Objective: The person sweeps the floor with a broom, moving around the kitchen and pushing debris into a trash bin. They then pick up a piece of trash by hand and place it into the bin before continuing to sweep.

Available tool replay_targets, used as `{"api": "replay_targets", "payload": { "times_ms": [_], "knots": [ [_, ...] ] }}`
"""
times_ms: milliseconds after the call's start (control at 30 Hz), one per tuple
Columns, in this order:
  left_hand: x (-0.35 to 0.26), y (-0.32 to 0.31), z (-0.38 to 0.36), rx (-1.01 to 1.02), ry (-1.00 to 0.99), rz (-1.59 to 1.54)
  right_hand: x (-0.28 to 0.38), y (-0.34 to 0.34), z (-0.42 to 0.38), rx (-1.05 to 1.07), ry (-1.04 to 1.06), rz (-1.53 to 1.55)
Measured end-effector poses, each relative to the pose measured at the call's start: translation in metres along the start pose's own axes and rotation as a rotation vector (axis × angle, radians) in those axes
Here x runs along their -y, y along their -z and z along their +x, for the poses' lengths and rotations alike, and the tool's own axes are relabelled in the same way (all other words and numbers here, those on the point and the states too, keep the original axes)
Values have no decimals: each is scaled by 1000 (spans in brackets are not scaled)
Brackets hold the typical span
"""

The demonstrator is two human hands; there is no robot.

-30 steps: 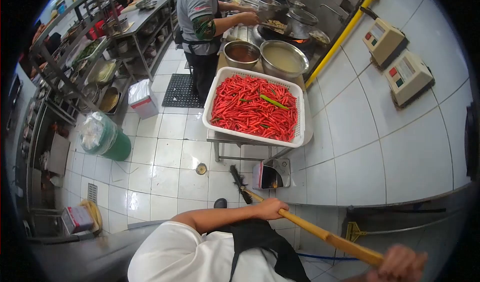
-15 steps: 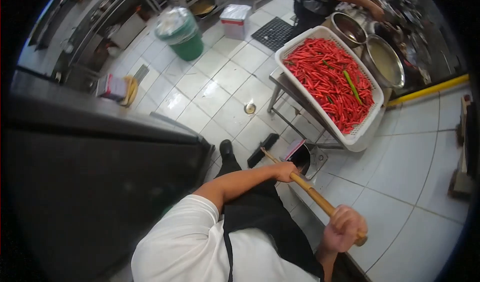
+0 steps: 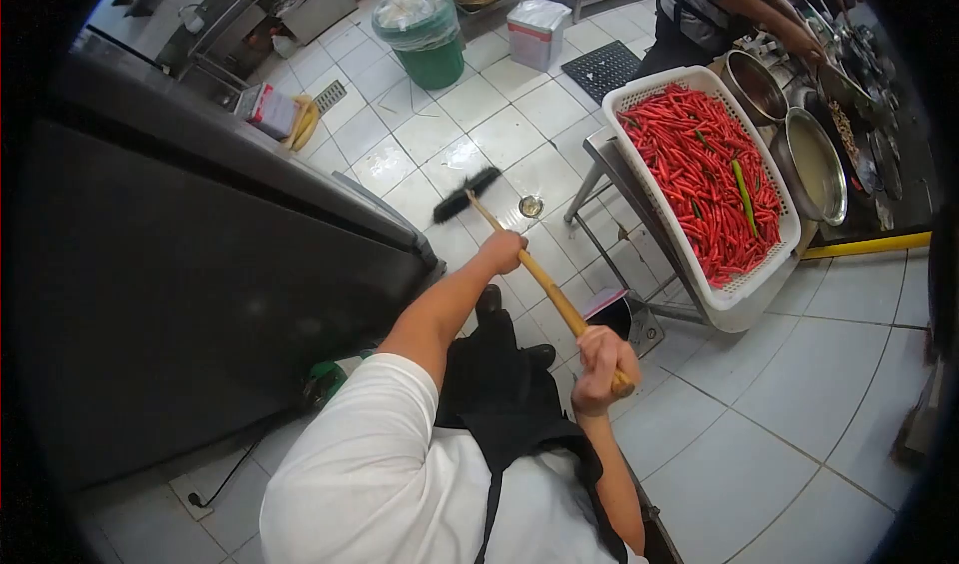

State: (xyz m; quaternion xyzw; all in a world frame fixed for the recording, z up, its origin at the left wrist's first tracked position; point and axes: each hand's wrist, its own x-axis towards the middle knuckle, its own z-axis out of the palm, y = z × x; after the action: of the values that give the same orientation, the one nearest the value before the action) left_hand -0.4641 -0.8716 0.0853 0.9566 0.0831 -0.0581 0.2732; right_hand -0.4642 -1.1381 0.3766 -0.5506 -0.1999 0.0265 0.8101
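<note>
My left hand (image 3: pixel 502 251) is wrapped round the yellowish wooden handle of a broom (image 3: pixel 549 289), partway down its length. Higher up, close to the handle's end, my right hand (image 3: pixel 604 369) has its fingers curled round the same handle. The broom's black bristle head (image 3: pixel 467 194), slightly blurred, is at the tiled floor (image 3: pixel 400 199), to the left of a round drain (image 3: pixel 530 206). Beyond my right hand, a dark-mouthed box-like container (image 3: pixel 609 314) stands by the table leg, partly hidden by the handle.
A white basket of red chillies (image 3: pixel 699 179) rests on a metal table at right, with metal bowls (image 3: pixel 814 164) beside it. A co-worker (image 3: pixel 714 9) stands behind it. A dark cabinet-like unit (image 3: pixel 240 284) flanks my left. Farther back are a green bin (image 3: pixel 430 59) and a white bucket (image 3: pixel 536 39).
The broom head has swept forward and left, from near the box-like container to left of the drain. Both hands moved left with the handle, still gripping it. The camera view has also shifted.
</note>
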Motion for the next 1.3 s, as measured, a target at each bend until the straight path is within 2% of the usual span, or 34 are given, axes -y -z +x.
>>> {"api": "replay_targets", "payload": {
  "times_ms": [33, 100, 133, 167, 200, 233, 267, 300, 400, 533, 633, 800, 867, 967, 1000, 1067, 1167, 1233, 1300],
  "knots": [
    [-5, 7, 1, -57, 9, 16, 0, -2, 3, 29, -14, 15],
    [-32, 23, 4, -132, 19, -52, 18, 16, 4, -100, 23, -42],
    [-52, 20, 2, -203, -93, -141, 45, 23, 12, -135, 73, -35],
    [-79, 20, 0, -150, -112, -162, 76, 31, 20, -77, 113, -67],
    [-117, 33, -9, -161, -151, -193, 103, 38, 19, -175, 110, -154],
    [-147, 43, -13, -116, -225, -270, 133, 39, 27, -113, 146, -52],
    [-170, 47, -13, -74, -303, -350, 156, 40, 33, -54, 170, -81],
    [-189, 42, -11, -46, -339, -358, 172, 37, 37, 8, 193, -112],
    [-212, 27, -7, 28, -379, -445, 182, 7, 47, 3, 133, -98],
    [-173, 16, 12, 30, -343, -517, 133, -35, 61, 101, 145, -190],
    [-103, 30, 30, -3, -323, -477, 83, -63, 77, 98, 112, -103],
    [18, 56, 68, -80, -137, -358, 2, -121, 112, 123, 122, 22],
    [61, 79, 75, -144, -73, -314, -19, -145, 122, 167, 52, -17],
    [92, 105, 75, -254, 28, -245, -26, -165, 132, 225, 12, -53],
    [94, 115, 77, -296, 63, -214, -26, -169, 136, 245, 12, -58],
    [72, 124, 84, -333, 6, -243, -7, -165, 142, 119, 126, -171],
    [0, 156, 75, -384, -86, -364, 47, -136, 160, 107, 180, -25],
    [-38, 158, 87, -277, -143, -404, 85, -136, 173, 107, 149, -96],
    [-56, 141, 102, -220, -190, -426, 88, -142, 186, 154, 134, -125]
  ]
}}
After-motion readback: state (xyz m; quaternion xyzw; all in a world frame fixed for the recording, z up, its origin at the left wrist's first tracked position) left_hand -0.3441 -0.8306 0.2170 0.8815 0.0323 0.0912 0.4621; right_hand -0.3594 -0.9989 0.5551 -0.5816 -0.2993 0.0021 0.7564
